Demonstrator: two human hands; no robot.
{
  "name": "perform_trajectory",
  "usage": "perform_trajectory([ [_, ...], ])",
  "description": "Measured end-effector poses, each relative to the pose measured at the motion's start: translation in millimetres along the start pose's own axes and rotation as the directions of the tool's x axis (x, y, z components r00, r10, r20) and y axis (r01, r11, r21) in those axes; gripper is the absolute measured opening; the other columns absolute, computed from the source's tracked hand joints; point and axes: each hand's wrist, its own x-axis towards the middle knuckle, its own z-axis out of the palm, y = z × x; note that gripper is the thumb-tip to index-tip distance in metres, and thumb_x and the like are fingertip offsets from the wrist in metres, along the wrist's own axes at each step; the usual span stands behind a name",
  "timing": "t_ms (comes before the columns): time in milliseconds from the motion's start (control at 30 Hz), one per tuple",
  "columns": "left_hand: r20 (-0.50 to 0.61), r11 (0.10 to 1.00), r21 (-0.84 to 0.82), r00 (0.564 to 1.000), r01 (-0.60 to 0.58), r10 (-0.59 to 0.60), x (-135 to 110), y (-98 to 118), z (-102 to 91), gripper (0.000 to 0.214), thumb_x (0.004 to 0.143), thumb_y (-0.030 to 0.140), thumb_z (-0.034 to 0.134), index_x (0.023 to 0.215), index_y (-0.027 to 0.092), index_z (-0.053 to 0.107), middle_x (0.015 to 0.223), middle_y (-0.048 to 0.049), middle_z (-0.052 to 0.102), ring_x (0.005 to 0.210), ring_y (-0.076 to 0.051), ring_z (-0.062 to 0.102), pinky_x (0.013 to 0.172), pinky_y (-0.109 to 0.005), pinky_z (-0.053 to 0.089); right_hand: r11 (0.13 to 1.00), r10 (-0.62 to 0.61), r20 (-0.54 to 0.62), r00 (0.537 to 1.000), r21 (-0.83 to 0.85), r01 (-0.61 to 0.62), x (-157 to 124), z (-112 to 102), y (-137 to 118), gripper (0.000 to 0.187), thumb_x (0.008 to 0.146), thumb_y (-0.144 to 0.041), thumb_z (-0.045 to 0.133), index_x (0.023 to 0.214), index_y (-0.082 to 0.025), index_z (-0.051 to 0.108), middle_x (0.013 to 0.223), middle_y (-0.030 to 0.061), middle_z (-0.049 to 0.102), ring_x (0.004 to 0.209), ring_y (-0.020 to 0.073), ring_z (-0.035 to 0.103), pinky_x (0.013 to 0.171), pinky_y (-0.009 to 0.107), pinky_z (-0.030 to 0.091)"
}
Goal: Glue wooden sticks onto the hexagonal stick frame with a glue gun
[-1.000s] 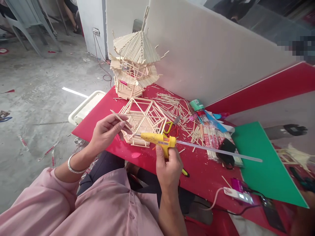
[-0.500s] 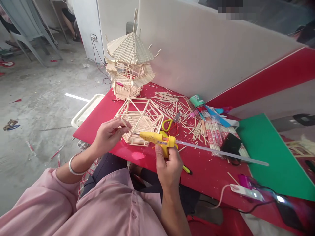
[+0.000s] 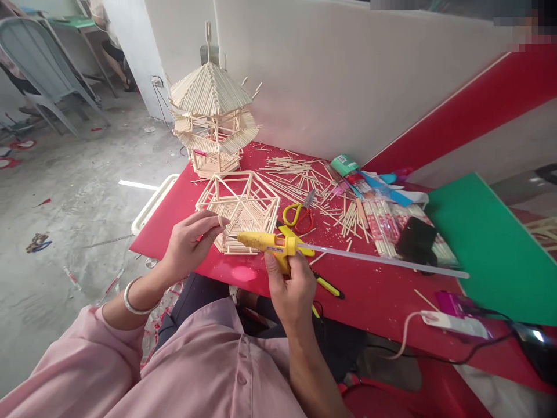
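My right hand (image 3: 290, 290) grips a yellow glue gun (image 3: 272, 244) with a long clear glue stick (image 3: 383, 261) trailing out to the right; its nozzle points left at the front edge of a flat hexagonal frame of wooden sticks (image 3: 238, 210). My left hand (image 3: 191, 237) pinches a thin wooden stick (image 3: 219, 219) against that same near corner. Behind the frame stands a tall stick pagoda (image 3: 212, 119). All of it rests on a red table (image 3: 183, 197).
Loose sticks (image 3: 300, 177), yellow-handled scissors (image 3: 297, 213), packets of sticks (image 3: 387, 223), a black object (image 3: 415, 241) and a green sheet (image 3: 491, 249) lie to the right. A white power strip (image 3: 452, 324) sits near the front edge. A white board (image 3: 331, 75) backs the table.
My left hand has brought the stick down from in front of the frame to its near corner, and the glue gun nozzle has closed in on the same spot. The view has shifted.
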Motion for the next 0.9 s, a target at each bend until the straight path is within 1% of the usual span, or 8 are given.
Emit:
perform_trajectory([
  [67, 0.007, 0.999, 0.016, 0.999, -0.032, 0.032, 1, 2, 0.4, 0.016, 0.095, 0.017, 0.056, 0.087, 0.018, 0.07, 0.088, -0.0059, 0.073, 0.074, -0.011, 0.068, 0.064, -0.021, 0.056, 1.0, 0.0, 0.003, 1.0, 0.001, 0.0, -1, 0, 1, 0.04, 0.095, -0.055, 0.055, 0.102, -0.018, 0.067, 0.097, 0.0127, 0.074, 0.091, 0.0237, 0.07, 0.079, 0.034, 0.055],
  [233, 0.028, 0.992, 0.081, 0.995, -0.099, 0.097, 1, 4, 0.7, 0.014, 0.095, 0.014, 0.056, 0.091, 0.017, 0.069, 0.089, -0.007, 0.073, 0.076, -0.012, 0.068, 0.065, -0.021, 0.055, 1.0, 0.003, 0.004, 1.0, 0.007, -0.003, -2, -3, 2, 0.041, 0.095, -0.056, 0.054, 0.098, -0.018, 0.067, 0.092, 0.0117, 0.074, 0.086, 0.023, 0.07, 0.076, 0.034, 0.055],
  [400, 0.049, 0.982, 0.133, 0.99, -0.136, 0.13, -1, 1, 2.2, 0.016, 0.096, 0.015, 0.054, 0.093, 0.018, 0.069, 0.089, -0.0072, 0.073, 0.076, -0.012, 0.068, 0.064, -0.021, 0.054, 1.0, 0.016, 0.014, 1.0, 0.022, -0.017, -4, -4, 3, 0.04, 0.095, -0.055, 0.054, 0.101, -0.018, 0.068, 0.092, 0.0119, 0.073, 0.088, 0.0241, 0.069, 0.077, 0.036, 0.056],
  [567, 0.07, 0.967, 0.147, 0.977, -0.209, 0.201, 0, -3, 6.1, 0.019, 0.096, 0.014, 0.053, 0.105, 0.02, 0.069, 0.093, -0.008, 0.071, 0.081, -0.014, 0.068, 0.067, -0.024, 0.054, 1.0, 0.02, -0.002, 1.0, 0.023, -0.02, -6, -7, 6, 0.041, 0.095, -0.056, 0.054, 0.1, -0.018, 0.068, 0.091, 0.0118, 0.073, 0.086, 0.0236, 0.069, 0.076, 0.035, 0.055],
  [700, 0.119, 0.94, 0.201, 0.959, -0.277, 0.257, -1, -5, 12.6, 0.027, 0.094, 0.01, 0.054, 0.113, 0.024, 0.068, 0.091, -0.0063, 0.071, 0.078, -0.015, 0.063, 0.07, -0.029, 0.052, 0.999, 0.04, -0.007, 0.999, 0.019, -0.039, -11, -17, 13, 0.041, 0.094, -0.056, 0.056, 0.098, -0.017, 0.068, 0.086, 0.0111, 0.073, 0.078, 0.0221, 0.069, 0.07, 0.033, 0.054],
  [800, 0.179, 0.914, 0.251, 0.943, -0.32, 0.281, -2, -7, 18.0, 0.031, 0.094, 0.009, 0.05, 0.113, 0.025, 0.069, 0.093, -0.006, 0.072, 0.08, -0.017, 0.061, 0.071, -0.031, 0.052, 0.996, 0.088, -0.025, 0.996, 0.002, -0.088, -15, -27, 19, 0.043, 0.094, -0.057, 0.055, 0.093, -0.016, 0.068, 0.077, 0.0093, 0.072, 0.066, 0.0195, 0.065, 0.062, 0.03, 0.051],
  [900, 0.208, 0.88, 0.318, 0.932, -0.352, 0.297, -3, -8, 22.2, 0.034, 0.094, 0.007, 0.045, 0.11, 0.024, 0.069, 0.089, -0.0058, 0.071, 0.078, -0.017, 0.058, 0.067, -0.03, 0.05, 0.992, 0.121, -0.076, 0.99, -0.012, -0.122, -17, -37, 23, 0.044, 0.094, -0.057, 0.054, 0.093, -0.016, 0.068, 0.074, 0.0091, 0.071, 0.061, 0.0187, 0.064, 0.057, 0.028, 0.048],
])
